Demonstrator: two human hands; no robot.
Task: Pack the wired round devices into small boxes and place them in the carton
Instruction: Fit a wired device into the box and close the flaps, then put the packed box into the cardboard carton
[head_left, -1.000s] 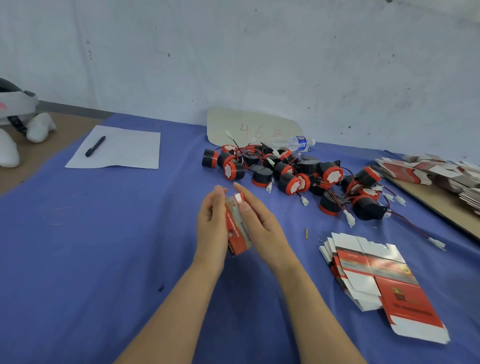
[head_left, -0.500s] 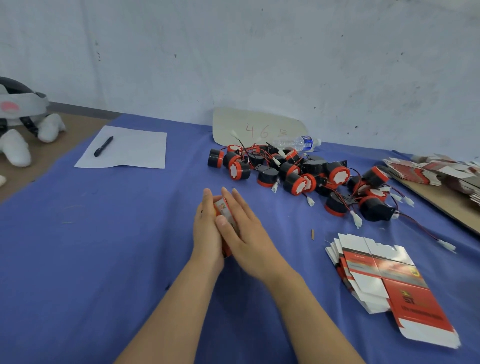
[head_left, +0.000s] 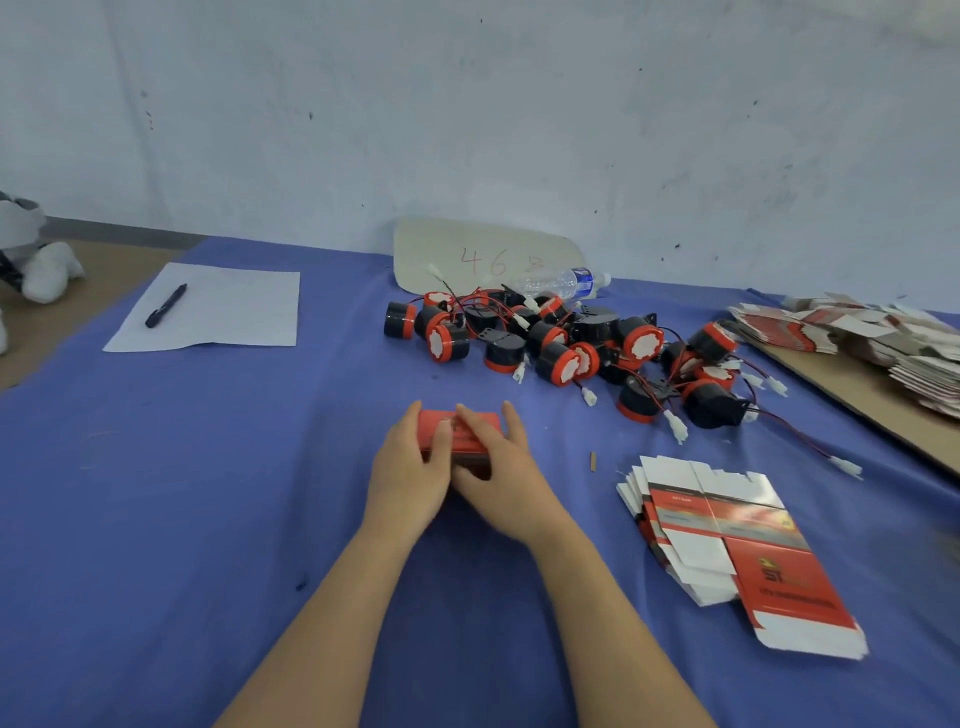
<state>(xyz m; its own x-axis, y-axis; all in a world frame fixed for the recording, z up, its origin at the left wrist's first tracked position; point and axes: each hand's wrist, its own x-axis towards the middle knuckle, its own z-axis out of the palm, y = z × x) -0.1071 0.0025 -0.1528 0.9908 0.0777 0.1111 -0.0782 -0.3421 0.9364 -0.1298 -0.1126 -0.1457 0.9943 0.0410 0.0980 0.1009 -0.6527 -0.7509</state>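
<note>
A small red box (head_left: 432, 419) sits low over the blue table at the centre, held between both hands. My left hand (head_left: 408, 475) grips its left end with the thumb across the top. My right hand (head_left: 506, 480) covers its right side, fingers curled over the top; most of the box is hidden under them. Behind it lies a pile of black-and-red round devices (head_left: 563, 345) with red-black wires and white plugs. A fanned stack of flat, unfolded red-and-white boxes (head_left: 727, 540) lies to the right. No carton is in view.
More flat boxes (head_left: 883, 343) are heaped on a brown board at the far right. A water bottle (head_left: 558, 283) and a card marked 46 (head_left: 483, 257) stand by the wall. A paper sheet (head_left: 218, 306) with a pen (head_left: 166, 305) lies far left.
The box was a flat piece standing on edge between my palms. It has since turned to lie crosswise and looks squared up, with both hands lower and closed around it.
</note>
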